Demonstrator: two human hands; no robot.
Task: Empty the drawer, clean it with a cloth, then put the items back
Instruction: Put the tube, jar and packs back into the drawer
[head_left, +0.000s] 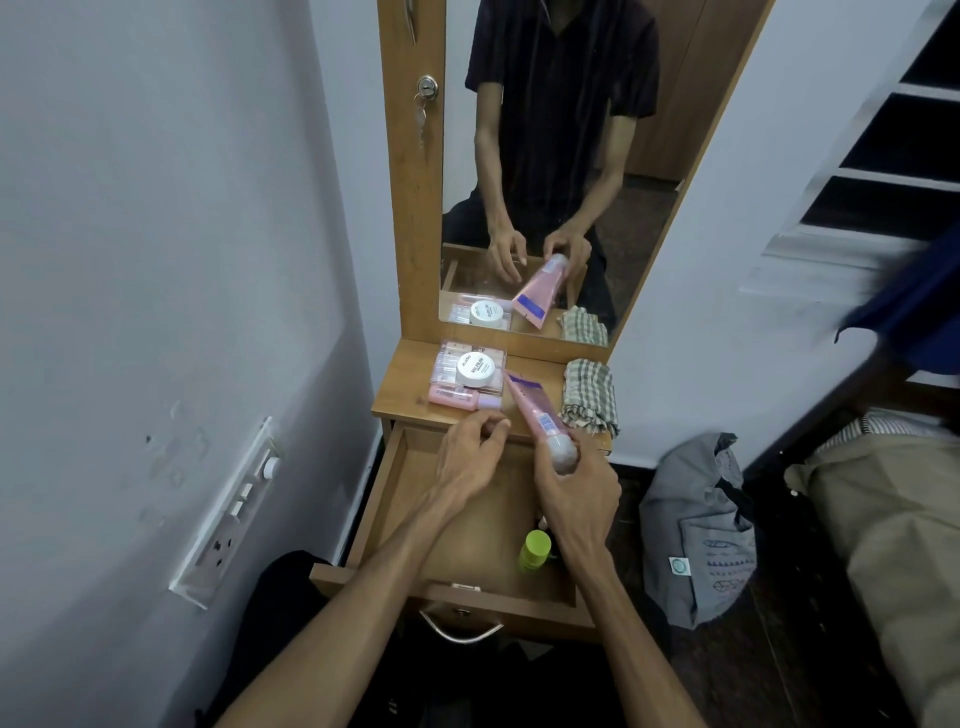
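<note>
Landmark: open light-brown wooden drawer (395, 499), pulled toward us.
Left hand (467, 457): over the drawer's far end, fingers loosely curled, holding nothing we can see.
Pink plastic tube (535, 410): long axis slants from cap near us up-left to flat crimped end over the shelf beyond the drawer.
Right hand (576, 493): fingers wrapped round the tube's white cap end.
Green-capped bottle (535, 551): inside the drawer's near right corner.
Checked cloth (589, 395): folded on the shelf, right of the tube.

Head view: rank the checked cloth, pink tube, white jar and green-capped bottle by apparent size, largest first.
1. checked cloth
2. pink tube, gripped at its cap end by the right hand
3. and 4. white jar and green-capped bottle look alike; the bottle sits nearer the camera and is partly hidden, so unranked.
</note>
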